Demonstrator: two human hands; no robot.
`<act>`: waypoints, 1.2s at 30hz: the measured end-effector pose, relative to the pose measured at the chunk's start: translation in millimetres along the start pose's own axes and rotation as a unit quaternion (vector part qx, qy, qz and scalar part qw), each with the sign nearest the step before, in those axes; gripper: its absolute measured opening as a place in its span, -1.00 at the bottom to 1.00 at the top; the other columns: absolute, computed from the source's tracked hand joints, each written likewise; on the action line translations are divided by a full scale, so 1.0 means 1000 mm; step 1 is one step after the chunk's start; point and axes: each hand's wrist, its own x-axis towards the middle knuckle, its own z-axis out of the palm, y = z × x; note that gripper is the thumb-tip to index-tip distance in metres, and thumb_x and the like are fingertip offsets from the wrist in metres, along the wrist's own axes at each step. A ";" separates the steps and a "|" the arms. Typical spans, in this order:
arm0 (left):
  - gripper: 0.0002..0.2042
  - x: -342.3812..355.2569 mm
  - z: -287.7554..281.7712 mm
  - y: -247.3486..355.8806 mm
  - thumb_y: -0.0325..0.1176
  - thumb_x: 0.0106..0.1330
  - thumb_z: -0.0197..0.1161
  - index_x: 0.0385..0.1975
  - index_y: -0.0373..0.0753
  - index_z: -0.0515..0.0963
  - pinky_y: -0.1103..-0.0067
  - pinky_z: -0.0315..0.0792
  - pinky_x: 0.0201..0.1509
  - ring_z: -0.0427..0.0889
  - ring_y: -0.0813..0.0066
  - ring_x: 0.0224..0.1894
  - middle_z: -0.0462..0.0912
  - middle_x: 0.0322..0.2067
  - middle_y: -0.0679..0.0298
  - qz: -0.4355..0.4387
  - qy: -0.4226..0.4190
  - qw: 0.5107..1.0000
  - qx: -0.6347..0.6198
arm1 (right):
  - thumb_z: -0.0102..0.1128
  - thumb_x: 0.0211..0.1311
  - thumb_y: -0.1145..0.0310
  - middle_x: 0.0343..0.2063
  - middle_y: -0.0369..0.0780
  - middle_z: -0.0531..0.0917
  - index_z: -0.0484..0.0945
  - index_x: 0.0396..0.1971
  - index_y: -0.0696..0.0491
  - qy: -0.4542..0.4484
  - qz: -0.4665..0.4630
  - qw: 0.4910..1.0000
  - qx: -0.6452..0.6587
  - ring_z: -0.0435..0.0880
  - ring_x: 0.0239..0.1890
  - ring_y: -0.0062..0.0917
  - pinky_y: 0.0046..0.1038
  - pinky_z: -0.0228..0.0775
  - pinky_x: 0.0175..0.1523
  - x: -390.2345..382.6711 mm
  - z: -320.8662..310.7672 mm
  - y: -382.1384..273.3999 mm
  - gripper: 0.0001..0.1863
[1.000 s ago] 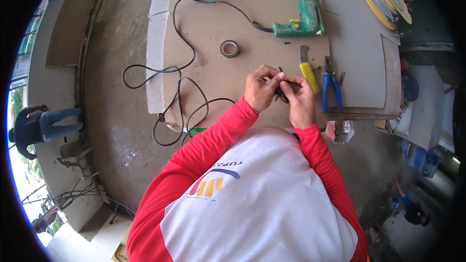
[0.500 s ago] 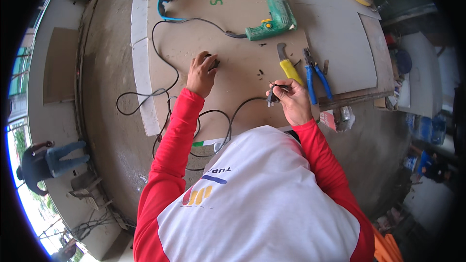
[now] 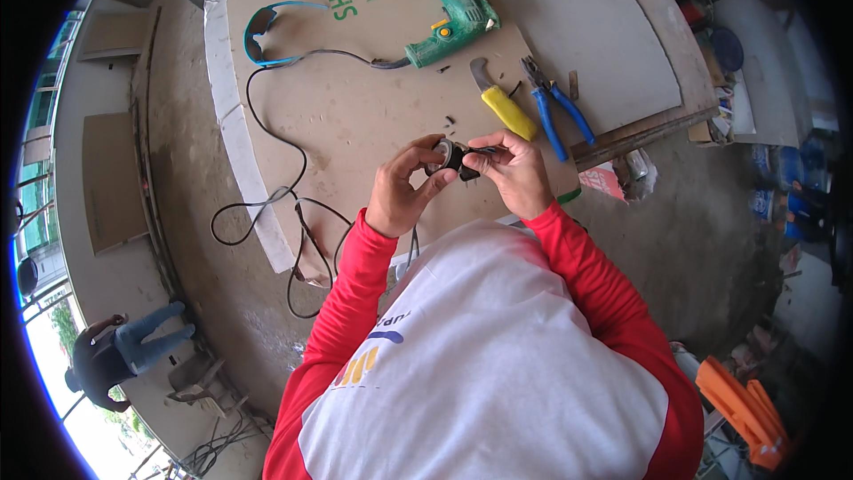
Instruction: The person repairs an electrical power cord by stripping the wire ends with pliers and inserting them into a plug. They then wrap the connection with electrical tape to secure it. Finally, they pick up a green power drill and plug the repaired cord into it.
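My left hand (image 3: 400,191) holds a dark tape roll (image 3: 446,156) at the near part of the cardboard-covered table (image 3: 329,107). Against it, my right hand (image 3: 517,173) pinches a black plug (image 3: 471,171) with its fingertips; the fine detail between the fingers is hidden. A black cord (image 3: 302,160) loops across the cardboard to a green drill (image 3: 460,11). Beside my right hand lie a knife with a yellow handle (image 3: 506,113) and blue-handled pliers (image 3: 546,124). Blue-framed glasses (image 3: 258,36) rest near the left edge.
A person (image 3: 129,351) in jeans is at the left by the opening, on the far side of the floor strip. Blue water bottles (image 3: 786,164) stand at the right. An orange object (image 3: 737,409) is at the lower right. The table's right edge has layered boards (image 3: 640,138).
My left hand took hold of the tape roll that lay on the cardboard and brought it to my right hand. The whole view has shifted, with the table further left.
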 end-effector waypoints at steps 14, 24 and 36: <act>-0.76 0.002 0.001 0.001 -0.41 0.18 0.45 -0.24 -0.35 0.58 0.43 0.55 -0.03 0.70 0.24 -0.15 0.59 0.09 -0.09 0.059 0.055 0.995 0.053 | 0.34 0.26 0.49 -0.38 -0.26 0.70 0.58 -0.20 0.22 -0.016 -0.012 0.998 -0.065 0.63 -0.31 -0.72 -0.64 0.50 -0.22 0.003 0.002 0.000 -0.82; -0.81 0.002 0.005 0.011 -0.46 0.15 0.47 -0.29 -0.32 0.63 0.37 0.49 0.11 0.63 0.17 0.04 0.53 0.13 -0.02 0.045 0.060 0.993 0.097 | 0.30 0.25 0.51 -0.43 -0.27 0.66 0.56 -0.28 0.21 0.002 0.000 0.998 -0.056 0.59 -0.39 -0.73 -0.63 0.47 -0.28 0.002 0.006 0.000 -0.87; -0.49 -0.004 0.019 0.023 -0.40 -0.02 0.57 -0.03 -0.25 0.53 0.35 0.50 -0.02 0.62 0.29 -0.06 0.60 -0.08 0.19 0.076 0.179 0.946 0.259 | 0.30 0.14 0.56 -0.48 -0.24 0.66 0.54 -0.39 0.22 0.004 -0.033 0.991 -0.128 0.61 -0.45 -0.69 -0.58 0.49 -0.34 -0.001 0.006 -0.003 -0.89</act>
